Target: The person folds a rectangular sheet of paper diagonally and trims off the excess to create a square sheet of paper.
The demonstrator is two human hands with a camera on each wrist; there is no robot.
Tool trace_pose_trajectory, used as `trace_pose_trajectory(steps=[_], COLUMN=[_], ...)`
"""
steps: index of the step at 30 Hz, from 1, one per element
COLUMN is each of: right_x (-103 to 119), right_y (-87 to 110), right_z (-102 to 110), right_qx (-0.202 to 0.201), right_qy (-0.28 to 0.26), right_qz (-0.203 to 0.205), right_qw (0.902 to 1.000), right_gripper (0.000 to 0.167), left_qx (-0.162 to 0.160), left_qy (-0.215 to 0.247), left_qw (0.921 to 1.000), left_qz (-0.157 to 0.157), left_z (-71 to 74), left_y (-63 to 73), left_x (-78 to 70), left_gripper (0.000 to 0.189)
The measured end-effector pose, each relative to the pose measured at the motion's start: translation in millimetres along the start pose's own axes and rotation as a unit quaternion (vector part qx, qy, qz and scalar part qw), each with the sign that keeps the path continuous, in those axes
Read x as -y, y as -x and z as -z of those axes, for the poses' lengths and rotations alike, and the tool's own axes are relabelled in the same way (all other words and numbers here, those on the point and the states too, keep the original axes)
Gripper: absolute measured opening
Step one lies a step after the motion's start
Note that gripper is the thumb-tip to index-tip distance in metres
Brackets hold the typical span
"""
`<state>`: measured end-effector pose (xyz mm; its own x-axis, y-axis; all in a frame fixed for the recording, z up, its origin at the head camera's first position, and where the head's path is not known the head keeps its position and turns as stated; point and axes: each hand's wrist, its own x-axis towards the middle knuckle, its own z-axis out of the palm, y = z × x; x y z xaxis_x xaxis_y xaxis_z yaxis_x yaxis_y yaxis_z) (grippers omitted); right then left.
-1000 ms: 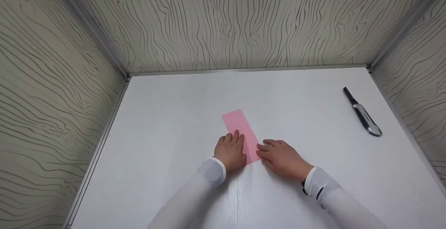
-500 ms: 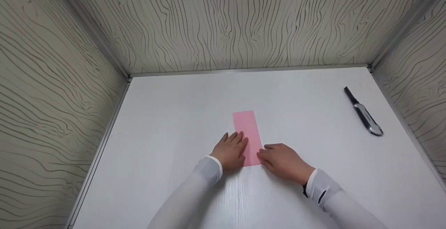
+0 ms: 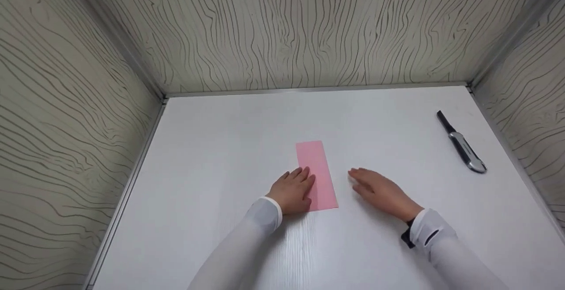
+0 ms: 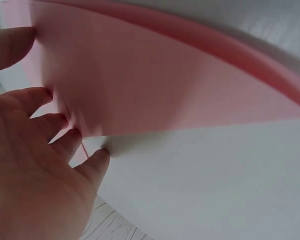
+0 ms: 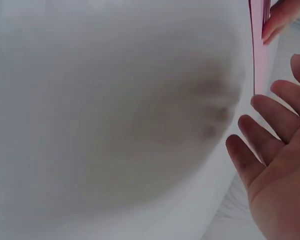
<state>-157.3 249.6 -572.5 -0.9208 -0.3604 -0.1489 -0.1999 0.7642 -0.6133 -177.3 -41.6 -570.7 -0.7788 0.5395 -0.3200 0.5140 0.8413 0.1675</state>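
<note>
A folded strip of pink paper (image 3: 324,184) lies near the middle of the white table, its long side running away from the person. On its left part rests the left hand (image 3: 291,193), fingers spread and pressing down. Seen from the left wrist, the paper (image 4: 135,70) has layers that bow apart along one edge. The right hand (image 3: 384,193) is raised just right of the strip, apart from it, fingers extended and holding nothing. In the right wrist view, that hand's fingers (image 5: 265,107) are loosely straight, with its shadow on the table.
At the right side of the white table (image 3: 212,148) lies a black-and-silver tool (image 3: 463,148) with a narrow black tip, like a utility knife. Patterned panels (image 3: 282,29) enclose the table at the back and both sides.
The pink paper has turned more upright in the head view and shifted slightly right. The right hand has let go of its lower right edge and moved away to the right. The left hand stays on it.
</note>
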Motion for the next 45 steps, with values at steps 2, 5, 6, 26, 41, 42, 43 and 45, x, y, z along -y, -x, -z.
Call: trace_pose_trajectory(steps=[2, 5, 6, 26, 41, 42, 43, 45], right_x=[-13.6, -34.7, -42.5, -157.1, -160.4, -158.6, -156.4, -151.5], right_y=[-0.6, -1.0, -0.7, 37.3, 37.9, 37.1, 36.2, 34.3], right_z=[13.9, 35.3, 42.2, 106.7, 94.1, 92.2, 90.2, 86.1], right_qx=[-0.015, -0.037, -0.045, -0.138, -0.125, -0.126, -0.127, -0.127], right_qy=[0.011, 0.039, 0.046, 0.071, 0.083, 0.084, 0.085, 0.086], right_qz=[-0.015, -0.044, -0.056, -0.216, -0.200, -0.195, -0.190, -0.183], right_qw=[0.9997, 0.9976, 0.9964, 0.9641, 0.9683, 0.9690, 0.9698, 0.9712], right_gripper=[0.062, 0.074, 0.078, 0.107, 0.104, 0.104, 0.103, 0.102], left_qx=[0.000, -0.001, -0.001, 0.009, 0.001, 0.002, 0.002, 0.001], left_qy=[-0.001, 0.000, 0.000, 0.006, 0.018, 0.018, 0.018, 0.019], left_qw=[1.0000, 1.0000, 1.0000, 0.9999, 0.9998, 0.9998, 0.9998, 0.9998], left_qz=[-0.002, -0.006, -0.007, 0.004, -0.005, -0.005, -0.004, -0.004], left_z=[-0.2, -0.5, -0.6, -2.2, -0.1, 0.3, 0.6, 0.9], left_y=[-0.2, -1.1, -1.4, -4.1, 0.1, 0.3, 0.6, 1.2], left_x=[0.9, 1.7, 1.7, 0.7, 0.4, 0.3, 0.1, 0.0], left_gripper=[0.067, 0.067, 0.067, 0.069, 0.065, 0.065, 0.065, 0.064])
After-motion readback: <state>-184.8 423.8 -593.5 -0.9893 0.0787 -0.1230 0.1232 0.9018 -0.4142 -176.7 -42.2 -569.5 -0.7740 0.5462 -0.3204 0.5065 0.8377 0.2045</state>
